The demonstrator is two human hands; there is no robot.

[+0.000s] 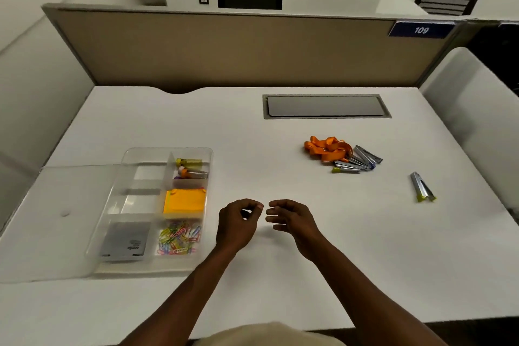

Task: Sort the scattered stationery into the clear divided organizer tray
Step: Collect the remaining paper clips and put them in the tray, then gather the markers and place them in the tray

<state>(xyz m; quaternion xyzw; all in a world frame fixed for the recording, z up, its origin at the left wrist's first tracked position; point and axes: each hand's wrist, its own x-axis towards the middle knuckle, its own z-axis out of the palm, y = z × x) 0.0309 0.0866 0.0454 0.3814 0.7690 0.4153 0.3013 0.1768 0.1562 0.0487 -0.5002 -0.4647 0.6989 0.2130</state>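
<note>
The clear divided organizer tray (209,177) sits at the left of the white desk. Its compartments hold silver clips with coloured tips (192,173), orange sticky notes (184,202), coloured paper clips (179,239) and a grey box (126,241). My left hand (237,225) hovers just right of the tray, fingers curled with thumb and forefinger tips together; nothing shows between them. My right hand (292,219) is beside it, fingers relaxed and empty. On the far right of the desk lie an orange lanyard (327,149), a small pile of silver clips (356,161) and one lone silver clip (422,188).
A clear flat lid (70,219) lies against the tray's left side. A grey cable hatch (325,106) is set into the desk at the back. A beige partition (224,48) closes the far edge, and a white side panel (471,109) stands on the right.
</note>
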